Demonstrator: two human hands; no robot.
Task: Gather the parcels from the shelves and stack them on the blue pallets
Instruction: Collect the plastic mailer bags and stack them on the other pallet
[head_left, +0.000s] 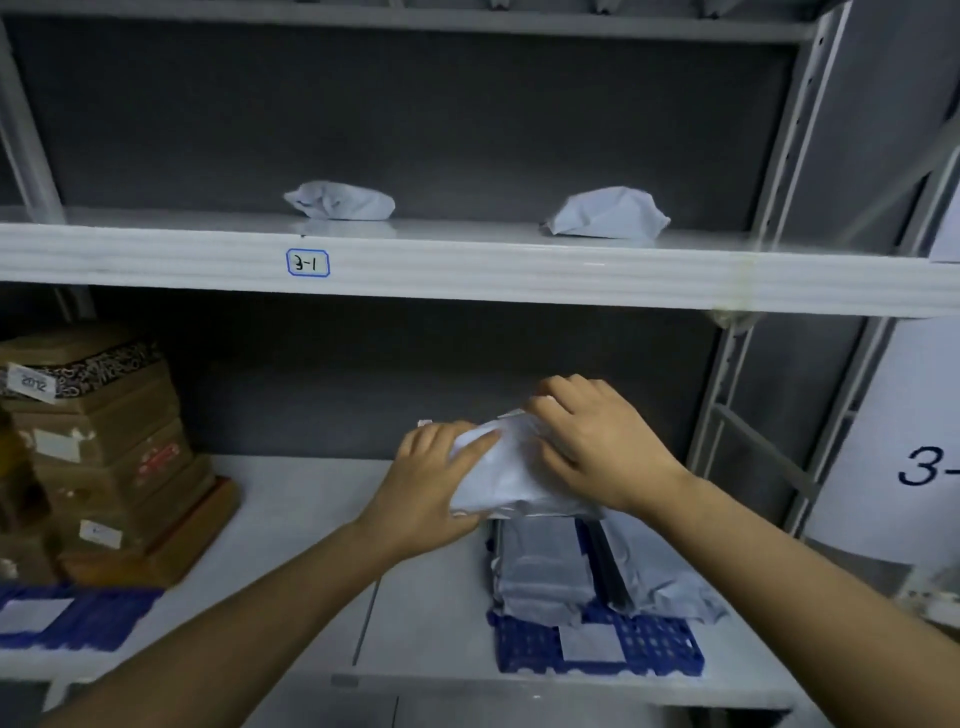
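Both hands grip one white soft parcel (506, 467) above the lower shelf. My left hand (431, 483) holds its left side and my right hand (597, 441) presses on its top right. Under it, several grey bagged parcels (550, 566) lie stacked on a blue pallet (649, 649) at the shelf's front right. Two more white bagged parcels rest on the upper shelf, one in the middle (340, 200) and one to the right (608, 213). A second blue pallet (78, 618) lies at the lower left, with brown cartons (104, 452) piled on it.
The upper shelf's front edge (519, 275) carries a label reading 3-1 (307, 263). A grey metal upright (769, 322) bounds the shelves on the right. A white sheet marked 3- (914, 457) hangs beyond it. Bare white shelf board (291, 519) lies between the two pallets.
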